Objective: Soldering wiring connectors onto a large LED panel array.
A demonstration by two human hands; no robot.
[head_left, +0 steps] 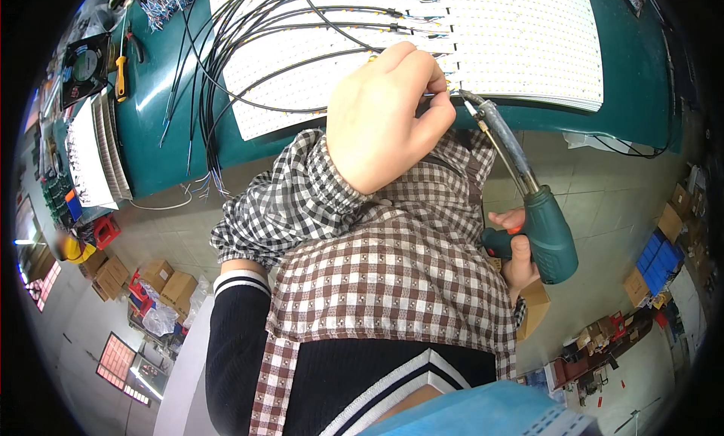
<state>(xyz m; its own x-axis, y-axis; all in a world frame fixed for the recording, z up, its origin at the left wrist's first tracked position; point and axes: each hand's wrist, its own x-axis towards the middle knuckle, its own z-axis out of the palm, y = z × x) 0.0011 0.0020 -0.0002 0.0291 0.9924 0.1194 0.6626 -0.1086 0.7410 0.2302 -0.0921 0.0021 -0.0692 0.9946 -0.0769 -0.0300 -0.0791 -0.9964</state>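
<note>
My left hand is closed in a pinch at the near edge of a stack of white LED boards, which are dotted with small yellow chips. Its fingertips grip the thin wire ends of a black cable; the cable runs beneath the hand, and the pinch itself is partly hidden. Wrapped round the handle of a green soldering gun, my right hand holds it below the table edge. The gun's metal tip points up-left and reaches the board by my left fingertips. Several other black cables end in thin wires along the boards' middle seam.
The boards lie on a green table. Left on it are an orange-handled screwdriver, pliers, a black fan and a bundle of wires. Cardboard boxes stand on the floor.
</note>
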